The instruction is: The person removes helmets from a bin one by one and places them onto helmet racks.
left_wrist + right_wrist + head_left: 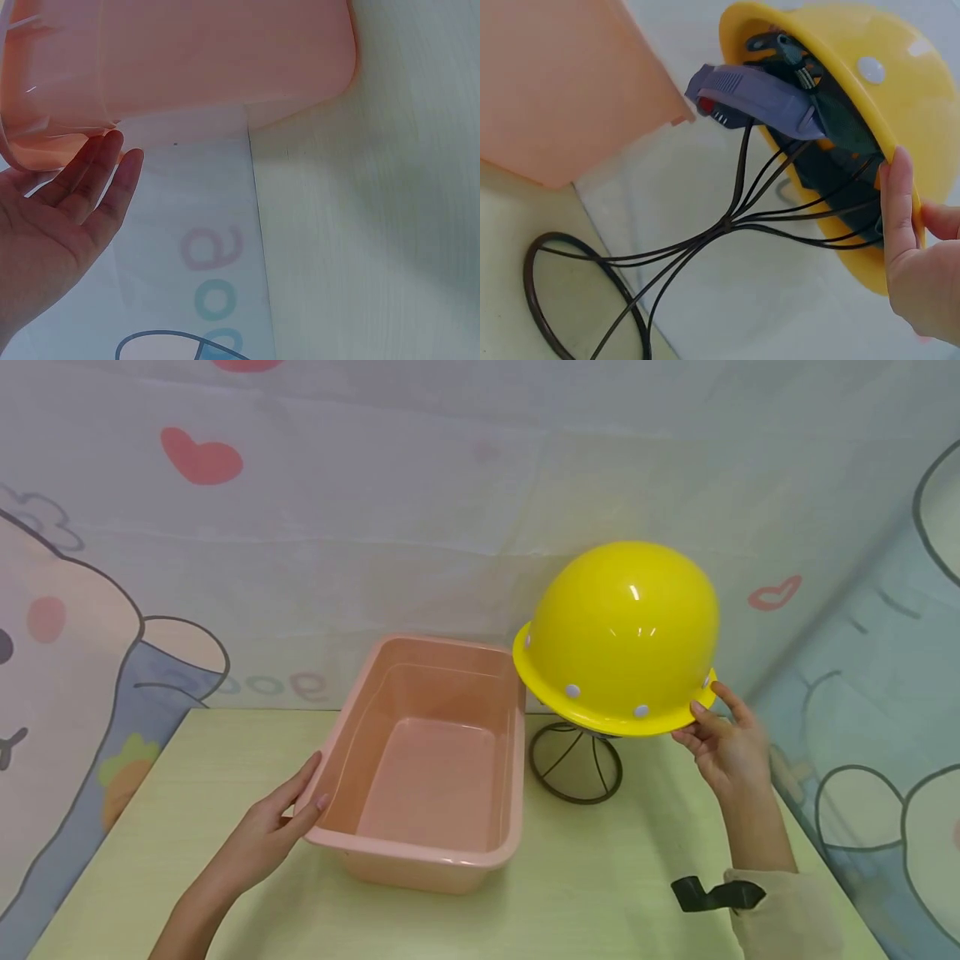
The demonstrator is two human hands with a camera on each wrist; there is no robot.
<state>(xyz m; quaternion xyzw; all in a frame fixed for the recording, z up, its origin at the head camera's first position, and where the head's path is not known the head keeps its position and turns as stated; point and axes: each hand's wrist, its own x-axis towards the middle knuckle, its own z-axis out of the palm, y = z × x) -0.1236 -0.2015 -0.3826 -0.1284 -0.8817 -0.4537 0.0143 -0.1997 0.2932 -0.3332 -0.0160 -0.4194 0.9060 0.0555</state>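
Note:
A yellow hard hat (626, 635) sits over a black wire stand (576, 764) on the right of the table. My right hand (727, 747) pinches the hat's brim at its right side, thumb on the outer face and fingers beneath. The right wrist view shows the hat's grey headband (757, 94) and dark inner straps, with the stand's wires reaching up inside. To the left is an empty pink plastic basin (431, 777). My left hand (262, 835) grips its left rim, thumb over the top and fingers (101, 172) under the rim's outer edge.
Both things are on a pale wood-grain table (600, 893), close beside each other. Behind stands a cloth backdrop (375, 527) with printed hearts and cartoon figures. A black strap (716, 893) lies across my right sleeve.

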